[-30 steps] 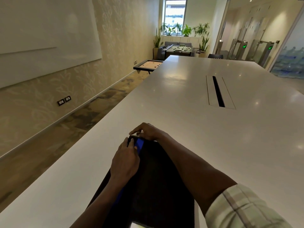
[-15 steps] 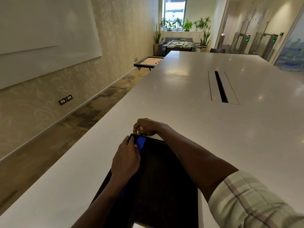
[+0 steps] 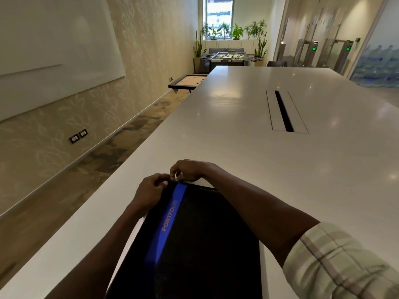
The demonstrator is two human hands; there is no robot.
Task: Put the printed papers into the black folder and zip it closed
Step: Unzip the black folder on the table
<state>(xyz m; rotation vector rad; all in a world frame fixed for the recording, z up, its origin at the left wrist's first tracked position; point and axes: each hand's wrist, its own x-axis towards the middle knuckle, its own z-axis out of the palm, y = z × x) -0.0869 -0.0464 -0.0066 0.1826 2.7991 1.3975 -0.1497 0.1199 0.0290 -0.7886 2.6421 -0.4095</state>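
A black folder with a blue stripe reading PORTFOLIO lies flat on the white table, close to me. My left hand pinches the folder's far left corner. My right hand is at the same corner, fingers closed on a small silver zipper pull. The forearm of that arm crosses over the folder. No printed papers show; the folder's inside is hidden.
A long cable slot is set into the table further out. The table's left edge runs beside a carpeted walkway and a wall with a whiteboard. Game tables and plants stand at the far end of the room.
My left hand slid off the blue stripe to the folder's corner, uncovering the PORTFOLIO lettering. My right hand shifted slightly and now pinches the zipper pull at that corner.
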